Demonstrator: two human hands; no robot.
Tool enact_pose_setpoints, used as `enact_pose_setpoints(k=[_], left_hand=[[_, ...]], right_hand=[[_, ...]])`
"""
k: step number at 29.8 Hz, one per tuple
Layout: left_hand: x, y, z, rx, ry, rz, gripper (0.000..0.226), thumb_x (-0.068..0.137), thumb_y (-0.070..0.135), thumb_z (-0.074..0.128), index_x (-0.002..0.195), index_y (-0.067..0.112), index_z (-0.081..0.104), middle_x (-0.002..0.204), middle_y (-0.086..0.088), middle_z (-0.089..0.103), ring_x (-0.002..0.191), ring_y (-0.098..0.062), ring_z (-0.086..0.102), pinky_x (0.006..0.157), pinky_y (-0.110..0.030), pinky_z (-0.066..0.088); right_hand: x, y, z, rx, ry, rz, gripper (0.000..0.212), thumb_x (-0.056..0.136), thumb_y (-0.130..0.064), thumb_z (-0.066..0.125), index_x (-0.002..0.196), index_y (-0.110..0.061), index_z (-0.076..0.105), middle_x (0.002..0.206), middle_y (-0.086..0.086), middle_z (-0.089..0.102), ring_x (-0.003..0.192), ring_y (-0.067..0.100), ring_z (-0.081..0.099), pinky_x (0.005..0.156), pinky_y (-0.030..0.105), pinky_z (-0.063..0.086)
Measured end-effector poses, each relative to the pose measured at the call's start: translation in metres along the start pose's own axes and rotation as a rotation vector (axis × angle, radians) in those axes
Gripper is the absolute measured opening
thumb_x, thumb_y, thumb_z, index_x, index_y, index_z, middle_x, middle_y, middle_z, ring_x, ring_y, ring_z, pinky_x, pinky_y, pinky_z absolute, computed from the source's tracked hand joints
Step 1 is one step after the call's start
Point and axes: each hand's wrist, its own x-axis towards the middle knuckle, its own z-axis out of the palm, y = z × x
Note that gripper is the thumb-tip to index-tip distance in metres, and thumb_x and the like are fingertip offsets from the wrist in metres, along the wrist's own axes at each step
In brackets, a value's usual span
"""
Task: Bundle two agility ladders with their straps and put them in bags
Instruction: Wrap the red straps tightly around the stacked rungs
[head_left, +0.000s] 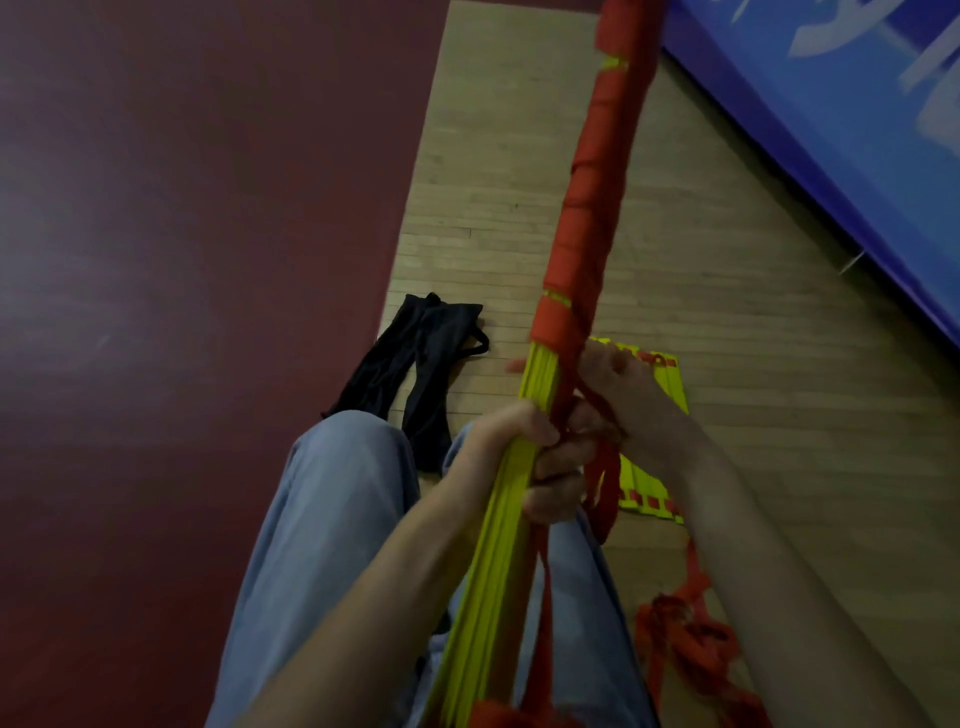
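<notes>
No readable writing: the blue board (831, 130), far beyond the right hand, has white marks too blurred to make out. No brand is visible on the ladders or bags.

Left hand (511, 441) is clenched round the ladder bundle (498, 519), a stack of yellow rungs held upright-tilted over the lap. Right hand (618, 395), just beside the left, has fingers curled on the red strap (582, 208); it is motion-blurred, so the exact pinch is unclear. The strap is wound up the bundle above both hands, the yellow part bare below the left hand.

Second ladder (670, 374) lies flat on the wooden floor (519, 156) behind the right hand, partly hidden by it. Loose strap heap (685, 639) sits under the right forearm. Black bags (415, 364) lie crumpled beyond the left hand, by the maroon floor (182, 260). Jeans (332, 519) are under both arms.
</notes>
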Motion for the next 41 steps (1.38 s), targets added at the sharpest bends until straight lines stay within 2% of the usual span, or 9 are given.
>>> enact_pose_setpoints(k=[3, 6, 9, 15, 21, 25, 29, 34, 41], left_hand=[[0.008, 0.001, -0.011, 0.104, 0.000, -0.043, 0.077, 0.056, 0.042, 0.075, 0.112, -0.003, 0.048, 0.054, -0.005, 0.061, 0.035, -0.010, 0.044, 0.041, -0.016, 0.038], [-0.003, 0.001, -0.024, 0.016, 0.009, 0.030, 0.057, 0.062, 0.029, 0.078, 0.107, 0.003, 0.056, 0.073, -0.009, 0.066, 0.058, -0.018, 0.063, 0.057, -0.026, 0.052], [-0.017, 0.008, -0.023, 0.430, 0.241, 0.087, 0.051, 0.058, 0.028, 0.086, 0.101, 0.015, 0.060, 0.081, -0.003, 0.070, 0.071, -0.019, 0.068, 0.065, -0.029, 0.055], [-0.012, 0.000, -0.005, 0.543, 0.573, 0.194, 0.023, 0.078, 0.001, 0.068, 0.074, 0.011, 0.048, 0.050, 0.001, 0.050, 0.039, -0.013, 0.048, 0.043, -0.024, 0.042], [-0.020, -0.004, -0.008, -0.118, -0.162, -0.025, 0.021, 0.074, 0.004, 0.057, 0.095, 0.006, 0.056, 0.056, 0.001, 0.044, 0.041, -0.011, 0.044, 0.047, -0.017, 0.041], [-0.018, -0.009, -0.011, -0.015, -0.232, -0.068, 0.027, 0.080, 0.016, 0.059, 0.105, 0.007, 0.057, 0.071, -0.004, 0.062, 0.058, -0.015, 0.063, 0.058, -0.022, 0.049], [-0.026, 0.006, -0.010, 0.329, 0.098, -0.129, 0.040, 0.069, 0.029, 0.071, 0.105, 0.013, 0.059, 0.079, -0.004, 0.069, 0.070, -0.020, 0.067, 0.065, -0.030, 0.054], [-0.020, -0.002, 0.004, 0.735, 0.481, 0.066, 0.020, 0.079, -0.003, 0.067, 0.073, 0.013, 0.056, 0.046, 0.005, 0.054, 0.048, -0.023, 0.052, 0.052, -0.033, 0.047], [-0.017, 0.002, 0.001, 0.764, 0.481, 0.060, 0.017, 0.079, -0.001, 0.068, 0.092, 0.006, 0.060, 0.059, -0.002, 0.064, 0.051, -0.020, 0.061, 0.058, -0.033, 0.054]], right_hand=[[-0.002, -0.007, 0.011, 0.040, 0.005, 0.000, 0.037, 0.059, -0.047, 0.070, 0.072, -0.012, 0.069, 0.042, -0.004, 0.055, 0.031, 0.001, 0.049, 0.032, 0.011, 0.029], [0.000, -0.016, 0.017, -0.112, 0.073, -0.037, 0.010, 0.082, -0.022, 0.057, 0.076, -0.015, 0.063, 0.043, -0.008, 0.050, 0.030, 0.001, 0.039, 0.030, 0.014, 0.027], [0.005, -0.016, 0.019, -0.395, 0.193, -0.077, 0.016, 0.089, -0.021, 0.058, 0.074, -0.020, 0.063, 0.039, -0.013, 0.051, 0.028, 0.003, 0.036, 0.033, 0.015, 0.029], [0.007, -0.018, 0.026, -0.391, 0.193, -0.092, 0.011, 0.087, -0.022, 0.059, 0.077, -0.020, 0.059, 0.041, -0.016, 0.054, 0.029, 0.001, 0.042, 0.032, 0.015, 0.031], [0.003, -0.002, 0.018, 0.052, -0.125, 0.003, 0.057, 0.056, -0.055, 0.076, 0.098, -0.021, 0.057, 0.059, -0.007, 0.061, 0.039, 0.002, 0.048, 0.034, 0.012, 0.034], [-0.001, -0.006, 0.022, 0.043, -0.073, 0.002, 0.040, 0.059, -0.055, 0.072, 0.082, -0.022, 0.070, 0.059, -0.003, 0.066, 0.040, 0.006, 0.054, 0.033, 0.013, 0.040], [0.001, -0.005, 0.023, 0.022, 0.227, 0.006, 0.019, 0.088, -0.025, 0.054, 0.072, -0.014, 0.056, 0.041, -0.006, 0.056, 0.030, 0.002, 0.046, 0.029, 0.013, 0.030], [0.001, -0.003, 0.025, -0.239, 0.326, -0.079, 0.025, 0.077, -0.037, 0.060, 0.067, -0.015, 0.054, 0.036, -0.009, 0.048, 0.029, 0.002, 0.041, 0.032, 0.013, 0.030], [0.002, -0.008, 0.030, -0.239, 0.368, -0.225, 0.013, 0.083, -0.030, 0.060, 0.074, -0.021, 0.058, 0.056, -0.008, 0.061, 0.052, 0.002, 0.053, 0.049, 0.016, 0.043]])
